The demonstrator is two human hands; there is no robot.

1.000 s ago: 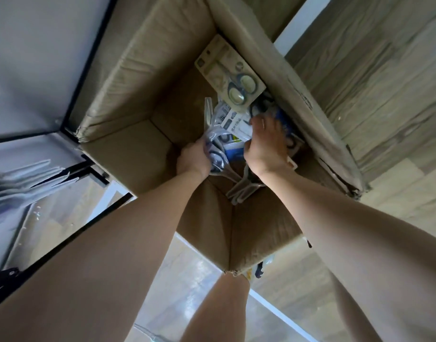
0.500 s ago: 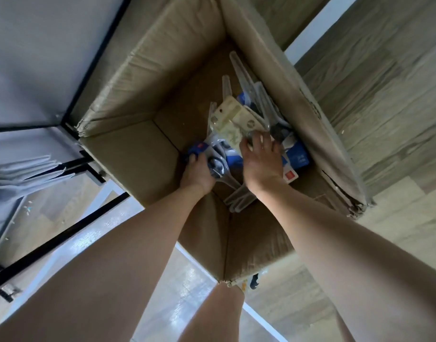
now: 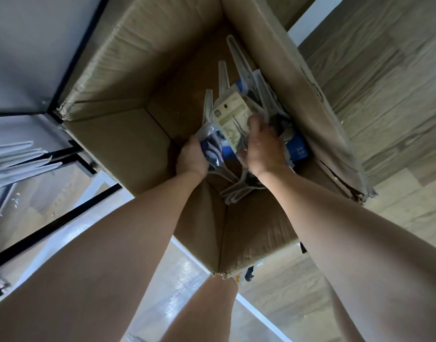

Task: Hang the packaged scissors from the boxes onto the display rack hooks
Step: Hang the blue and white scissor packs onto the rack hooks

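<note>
Since a moment ago, the tan scissors pack (image 3: 233,117) has been gripped by right hand (image 3: 262,148) fingers, clear packs (image 3: 212,141) clamped by the left hand (image 3: 191,157), so lifting from the cardboard box (image 3: 128,77) seems next.

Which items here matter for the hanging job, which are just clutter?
Job: cardboard box; beige scissors pack; clear-packaged scissors; left hand; right hand.
Lying about: blue package; pale pieces at left edge; black frame.
</note>
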